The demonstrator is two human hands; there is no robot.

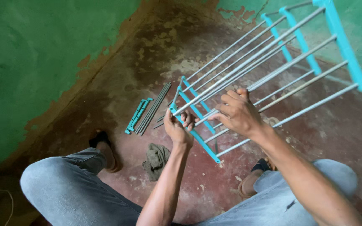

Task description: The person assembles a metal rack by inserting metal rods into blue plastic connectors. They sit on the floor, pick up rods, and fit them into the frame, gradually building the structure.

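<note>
Seated low over a worn reddish floor (214,188), knees in grey trousers spread left and right, sandalled feet planted either side. Held up between the knees: a rack (269,67) of grey metal rods set in turquoise plastic side bars, tilted, running from the near centre up toward the far right against the green wall (26,54). Left hand (177,127) closed around the near turquoise bar at its lower corner, fingers wrapped over the edge. Right hand (237,113) just beside it, fingers curled over and gripping one of the grey rods close to that same bar. Both hands clenched, not spread, almost touching each other. Lying on the floor to the left of the rack: a loose bundle of grey rods (153,109) with a spare turquoise bar (137,116) just beside them. Nearer, between the feet: a crumpled dark olive cloth (156,158).
</note>
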